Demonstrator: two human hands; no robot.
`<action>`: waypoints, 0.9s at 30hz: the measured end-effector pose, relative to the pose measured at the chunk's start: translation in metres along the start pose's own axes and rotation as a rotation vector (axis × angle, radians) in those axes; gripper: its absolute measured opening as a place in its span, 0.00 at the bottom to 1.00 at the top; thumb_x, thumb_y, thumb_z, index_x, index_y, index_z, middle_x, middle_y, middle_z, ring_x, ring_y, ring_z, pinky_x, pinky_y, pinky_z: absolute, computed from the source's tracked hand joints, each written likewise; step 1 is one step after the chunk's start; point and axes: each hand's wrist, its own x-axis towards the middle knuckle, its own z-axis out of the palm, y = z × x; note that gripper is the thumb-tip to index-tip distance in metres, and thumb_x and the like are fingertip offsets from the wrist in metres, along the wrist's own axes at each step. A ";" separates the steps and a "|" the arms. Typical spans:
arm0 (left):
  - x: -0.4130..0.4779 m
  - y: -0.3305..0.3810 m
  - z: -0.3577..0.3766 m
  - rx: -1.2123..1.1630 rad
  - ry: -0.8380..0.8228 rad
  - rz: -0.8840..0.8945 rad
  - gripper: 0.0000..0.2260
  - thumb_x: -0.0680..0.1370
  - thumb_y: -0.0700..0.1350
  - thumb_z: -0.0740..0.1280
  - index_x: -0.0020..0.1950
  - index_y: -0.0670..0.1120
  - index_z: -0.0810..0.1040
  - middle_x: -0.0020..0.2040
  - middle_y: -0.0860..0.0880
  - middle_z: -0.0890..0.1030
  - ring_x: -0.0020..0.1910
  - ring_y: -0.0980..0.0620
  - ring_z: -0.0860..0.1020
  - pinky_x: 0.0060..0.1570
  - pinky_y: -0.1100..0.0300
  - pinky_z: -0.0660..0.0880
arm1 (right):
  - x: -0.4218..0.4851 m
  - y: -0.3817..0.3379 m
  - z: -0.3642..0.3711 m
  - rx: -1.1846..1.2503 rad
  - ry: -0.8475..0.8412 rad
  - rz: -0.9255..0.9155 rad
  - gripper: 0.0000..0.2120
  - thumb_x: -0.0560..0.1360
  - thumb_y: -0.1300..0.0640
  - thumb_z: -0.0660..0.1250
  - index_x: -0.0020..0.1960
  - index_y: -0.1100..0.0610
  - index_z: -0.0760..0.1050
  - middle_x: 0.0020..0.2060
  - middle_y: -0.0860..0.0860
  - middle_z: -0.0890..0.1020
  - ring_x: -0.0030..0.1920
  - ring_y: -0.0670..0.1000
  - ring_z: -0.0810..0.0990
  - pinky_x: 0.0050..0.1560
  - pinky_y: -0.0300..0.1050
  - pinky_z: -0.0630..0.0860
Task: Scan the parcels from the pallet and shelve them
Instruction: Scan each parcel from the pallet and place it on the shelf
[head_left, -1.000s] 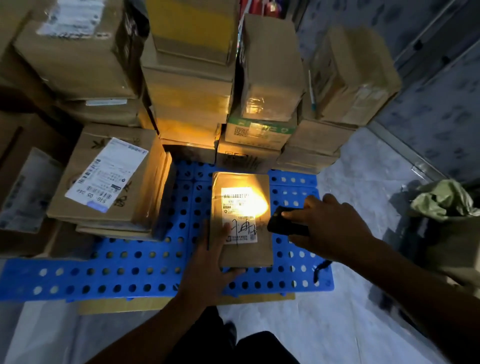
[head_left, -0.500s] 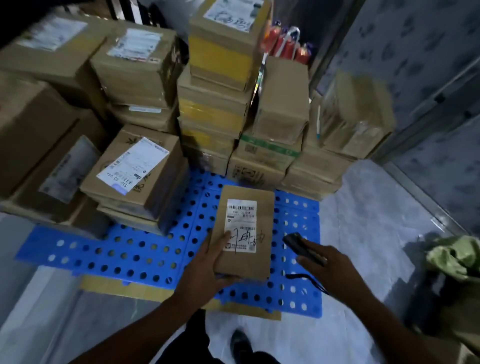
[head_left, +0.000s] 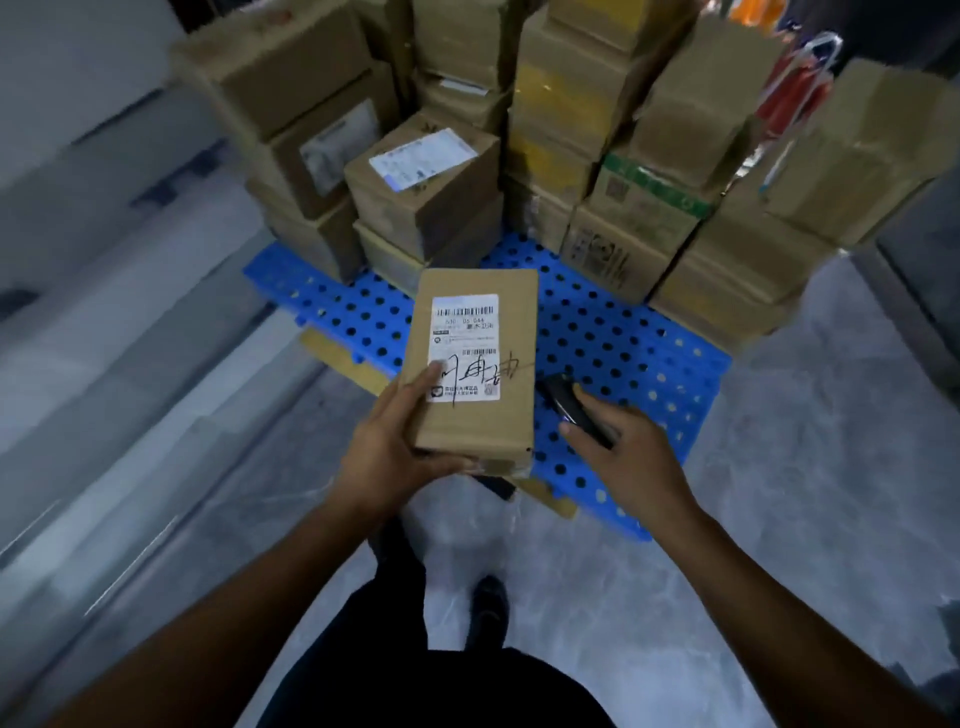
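My left hand (head_left: 387, 447) grips a small brown parcel (head_left: 511, 415) by its near left corner, thumb on the white barcode label (head_left: 466, 332) with handwriting across it. The parcel is lifted above the blue perforated pallet (head_left: 613, 343). My right hand (head_left: 631, 457) holds a black handheld scanner (head_left: 569, 402) just right of the parcel, with no light on the label. Several stacked cardboard parcels (head_left: 431, 192) fill the back of the pallet.
Grey floor (head_left: 779, 519) lies to the right and in front of the pallet. A pale blurred shelf or wall (head_left: 104, 312) runs along the left. My legs and a dark shoe (head_left: 488, 608) stand below the hands. Red items (head_left: 795, 98) hang behind the boxes.
The scanner's yellow light on the label went out. My left hand lifted the parcel off the pallet toward me, and the view swung to the left.
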 end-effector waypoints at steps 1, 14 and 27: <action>-0.011 0.001 -0.011 0.018 0.054 -0.014 0.48 0.60 0.72 0.76 0.78 0.67 0.61 0.73 0.56 0.71 0.69 0.58 0.72 0.64 0.64 0.71 | 0.000 -0.011 0.008 0.004 -0.012 -0.025 0.26 0.77 0.47 0.70 0.74 0.49 0.71 0.44 0.55 0.82 0.40 0.53 0.81 0.40 0.58 0.79; -0.126 -0.010 -0.294 0.270 0.716 -0.121 0.48 0.61 0.59 0.81 0.77 0.52 0.67 0.72 0.47 0.72 0.66 0.56 0.71 0.62 0.64 0.69 | 0.049 -0.305 0.199 0.048 -0.167 -0.625 0.26 0.75 0.48 0.74 0.72 0.49 0.75 0.54 0.50 0.80 0.54 0.49 0.80 0.52 0.45 0.78; -0.154 0.001 -0.623 0.573 1.071 -0.146 0.46 0.61 0.57 0.83 0.76 0.56 0.68 0.73 0.50 0.68 0.64 0.60 0.67 0.62 0.63 0.66 | 0.074 -0.626 0.331 -0.023 -0.089 -1.108 0.28 0.73 0.40 0.71 0.72 0.43 0.73 0.52 0.54 0.79 0.54 0.59 0.78 0.49 0.51 0.76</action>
